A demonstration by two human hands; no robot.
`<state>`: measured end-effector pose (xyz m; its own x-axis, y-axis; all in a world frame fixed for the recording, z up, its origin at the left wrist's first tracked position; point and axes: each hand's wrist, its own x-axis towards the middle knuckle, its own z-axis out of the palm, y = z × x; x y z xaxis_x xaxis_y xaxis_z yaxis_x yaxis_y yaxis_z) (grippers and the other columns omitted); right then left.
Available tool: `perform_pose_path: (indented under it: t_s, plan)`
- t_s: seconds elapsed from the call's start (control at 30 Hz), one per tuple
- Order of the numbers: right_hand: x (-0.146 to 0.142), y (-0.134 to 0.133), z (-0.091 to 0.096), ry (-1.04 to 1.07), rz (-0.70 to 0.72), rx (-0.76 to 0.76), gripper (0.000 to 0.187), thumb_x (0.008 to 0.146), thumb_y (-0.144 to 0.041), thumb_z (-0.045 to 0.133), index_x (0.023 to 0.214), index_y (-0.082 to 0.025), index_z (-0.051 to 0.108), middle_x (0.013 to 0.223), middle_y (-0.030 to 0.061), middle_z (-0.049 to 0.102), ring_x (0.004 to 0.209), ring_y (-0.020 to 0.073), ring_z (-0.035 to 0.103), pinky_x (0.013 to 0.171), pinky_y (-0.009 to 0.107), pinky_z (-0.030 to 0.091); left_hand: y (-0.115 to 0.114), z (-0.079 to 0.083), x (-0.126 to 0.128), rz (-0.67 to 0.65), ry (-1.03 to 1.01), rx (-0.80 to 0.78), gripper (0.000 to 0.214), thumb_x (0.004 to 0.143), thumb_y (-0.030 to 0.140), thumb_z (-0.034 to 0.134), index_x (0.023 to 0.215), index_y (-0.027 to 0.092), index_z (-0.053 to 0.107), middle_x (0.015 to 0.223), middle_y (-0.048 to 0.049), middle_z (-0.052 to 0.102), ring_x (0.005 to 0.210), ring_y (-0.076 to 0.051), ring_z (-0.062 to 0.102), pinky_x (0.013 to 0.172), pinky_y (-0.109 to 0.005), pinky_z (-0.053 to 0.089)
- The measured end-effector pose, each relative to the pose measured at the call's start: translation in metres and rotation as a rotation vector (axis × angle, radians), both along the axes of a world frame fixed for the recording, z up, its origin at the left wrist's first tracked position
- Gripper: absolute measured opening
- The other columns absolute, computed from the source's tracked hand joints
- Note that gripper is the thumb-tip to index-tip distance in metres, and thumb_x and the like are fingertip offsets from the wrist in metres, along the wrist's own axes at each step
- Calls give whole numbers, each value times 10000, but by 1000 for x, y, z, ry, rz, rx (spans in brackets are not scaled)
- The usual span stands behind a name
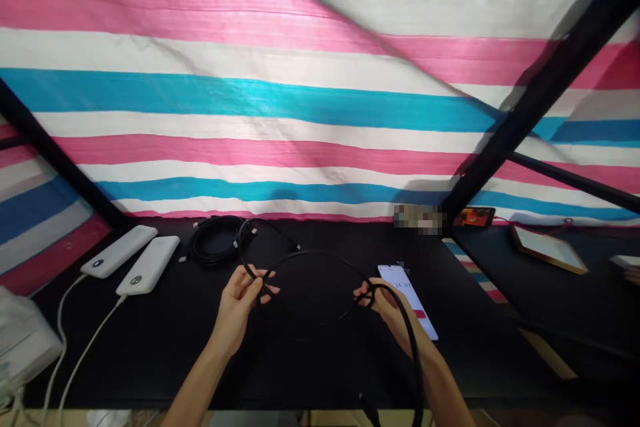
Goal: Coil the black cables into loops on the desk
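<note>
Grasping one black cable (413, 337) at two points, the left hand (242, 297) and right hand (384, 301) each show a pinching grip, at nine and three o'clock of its arc above the tabletop (310, 370). One coiled cable (210, 258) lies at ten o'clock, apparently complete. The black cable appears only partly looped; slack is ungathered, dropping past the right hand toward five o'clock.

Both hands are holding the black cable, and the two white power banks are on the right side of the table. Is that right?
Not quite: the two white power banks lie on the left side of the table, as the head view shows. Both hands are indeed holding the black cable.
</note>
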<state>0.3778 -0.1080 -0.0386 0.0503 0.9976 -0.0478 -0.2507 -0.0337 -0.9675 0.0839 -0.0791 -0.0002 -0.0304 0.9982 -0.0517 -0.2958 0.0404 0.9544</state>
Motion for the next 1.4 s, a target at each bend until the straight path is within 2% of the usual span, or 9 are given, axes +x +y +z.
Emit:
perform_pose_path:
  t_s: [0.13, 0.27, 0.4, 0.5, 0.67, 0.83, 1.13, 1.23, 1.4]
  plan:
    - [0, 10, 11, -129, -122, 69, 346, 711, -457, 716, 923, -189, 660, 797, 60, 677, 726, 182, 632, 670, 299, 506, 3, 6, -1, 2, -63, 27, 318, 731, 372, 697, 901, 203, 488, 1029, -38, 642, 881, -207, 668, 665, -282, 539]
    - [-7, 17, 24, -35, -318, 78, 374, 642, -459, 766, 871, -180, 667, 742, 34, 654, 698, 167, 619, 638, 286, 511, 8, 10, -7, 4, -70, 142, 257, 753, 341, 686, 836, 201, 488, 963, -36, 676, 1018, -208, 618, 899, -379, 487]
    - [-13, 20, 36, 33, -407, 63, 415, 597, -485, 784, 847, -172, 674, 750, 24, 633, 682, 155, 605, 606, 273, 509, 13, 21, -17, -60, 15, 265, 250, 736, 335, 699, 758, 198, 491, 957, -54, 693, 1082, -252, 588, 949, -421, 443]
    - [-21, 25, 39, -28, -334, 77, 370, 651, -466, 754, 851, -166, 673, 743, 28, 631, 679, 154, 599, 600, 259, 494, 16, 34, -21, -126, 79, 346, 255, 721, 346, 709, 768, 201, 505, 847, -63, 701, 1077, -279, 590, 958, -430, 420]
    - [-45, 31, 43, -224, -132, 168, 242, 789, -407, 640, 879, -183, 663, 710, 20, 633, 686, 158, 592, 644, 263, 466, 24, 51, -24, -177, 154, 504, 262, 705, 351, 722, 725, 192, 514, 1164, -110, 634, 1203, -297, 491, 1041, -421, 319]
    - [-70, 31, 61, -456, 34, 314, 170, 832, -352, 583, 805, -210, 672, 738, 15, 613, 696, 161, 583, 651, 261, 446, 35, 61, -26, -333, 117, 508, 216, 750, 317, 688, 767, 195, 511, 1135, -106, 648, 1259, -288, 442, 1069, -430, 276]
    - [-104, 32, 65, -541, 179, 377, 207, 855, -312, 538, 816, -228, 723, 816, 50, 654, 757, 196, 614, 691, 295, 462, 55, 63, -2, -300, -53, 487, 219, 804, 361, 623, 843, 195, 486, 987, -86, 693, 987, -232, 636, 909, -381, 434]
    - [-99, 27, 55, -471, 97, 310, 178, 818, -354, 593, 826, -227, 719, 819, 55, 673, 775, 214, 633, 708, 314, 491, 63, 70, -7, -168, -145, 516, 289, 757, 411, 667, 837, 197, 490, 886, -51, 693, 920, -220, 662, 880, -375, 457]
    - [-87, 24, 37, -105, -299, 143, 259, 743, -454, 673, 798, -201, 682, 798, 31, 655, 783, 187, 639, 657, 284, 531, 63, 94, -26, 40, -243, 554, 322, 735, 404, 691, 850, 217, 456, 685, 35, 639, 748, -172, 687, 757, -314, 512]
